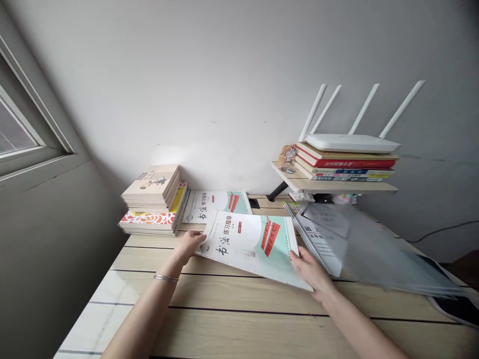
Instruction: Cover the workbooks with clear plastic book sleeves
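A calligraphy workbook (243,249) with a white and pale green cover and a red banner picture is tilted above the desk. My left hand (190,247) grips its left edge, thumb on top. On its right edge my right hand (309,267) is closed, with the fingers partly hidden beneath it. Behind it lies a like workbook (209,204) near the wall, its front part covered by the held one. To the right, a translucent plastic folder (374,254) lies slanted over printed papers (322,242).
Stacked books (149,199) stand at the desk's back left, by the wall. A raised shelf (344,186) at the right carries books (344,163) and a white router (352,143) with several antennas. A dark flat object (458,309) lies at the desk's right edge.
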Demonstrator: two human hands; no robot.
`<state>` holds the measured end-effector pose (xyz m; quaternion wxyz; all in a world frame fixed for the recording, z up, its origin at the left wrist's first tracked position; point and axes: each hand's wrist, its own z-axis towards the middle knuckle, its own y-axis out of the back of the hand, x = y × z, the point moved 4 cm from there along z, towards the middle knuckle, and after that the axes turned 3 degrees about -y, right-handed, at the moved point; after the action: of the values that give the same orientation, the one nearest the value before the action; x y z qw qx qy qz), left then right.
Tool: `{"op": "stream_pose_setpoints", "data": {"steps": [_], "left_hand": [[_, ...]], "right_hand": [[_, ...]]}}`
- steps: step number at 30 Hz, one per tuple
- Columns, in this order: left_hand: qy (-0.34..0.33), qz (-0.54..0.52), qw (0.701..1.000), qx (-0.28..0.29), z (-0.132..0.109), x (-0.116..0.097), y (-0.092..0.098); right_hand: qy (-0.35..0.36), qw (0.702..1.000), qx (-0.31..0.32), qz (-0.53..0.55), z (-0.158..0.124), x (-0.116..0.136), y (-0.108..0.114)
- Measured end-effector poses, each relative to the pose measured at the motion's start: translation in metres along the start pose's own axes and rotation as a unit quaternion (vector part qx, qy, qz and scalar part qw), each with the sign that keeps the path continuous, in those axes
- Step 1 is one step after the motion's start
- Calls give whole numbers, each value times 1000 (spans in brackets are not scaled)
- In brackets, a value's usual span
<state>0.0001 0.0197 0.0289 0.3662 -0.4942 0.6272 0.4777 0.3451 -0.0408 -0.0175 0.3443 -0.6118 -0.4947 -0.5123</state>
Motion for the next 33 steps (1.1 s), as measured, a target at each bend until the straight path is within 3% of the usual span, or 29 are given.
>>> {"op": "stream_pose_setpoints", "data": {"steps": [4, 7, 10, 16, 20, 26, 33], "left_hand": [[-20, -86, 993, 76, -4, -3, -11], [-69, -143, 987, 27, 0, -11, -10], [-89, -120, 988, -27, 7, -31, 0], [-75, -75, 994, -20, 20, -90, 32], [-85, -31, 996, -26, 24, -110, 44], [-102, 125, 981, -108, 51, -98, 49], [-100, 338, 915, -197, 73, -72, 44]], "right_hand": [[47, 997, -51, -25, -3, 10, 11], [75, 996, -54, -20, 2, 23, 11], [83, 996, -44, -10, 13, 40, 6], [25, 995, 28, 94, 37, 83, -12], [18, 988, 65, 139, 50, 104, -22], [-3, 992, 60, 114, 89, 104, -45], [-22, 993, 70, 88, 137, 83, -83]]}}
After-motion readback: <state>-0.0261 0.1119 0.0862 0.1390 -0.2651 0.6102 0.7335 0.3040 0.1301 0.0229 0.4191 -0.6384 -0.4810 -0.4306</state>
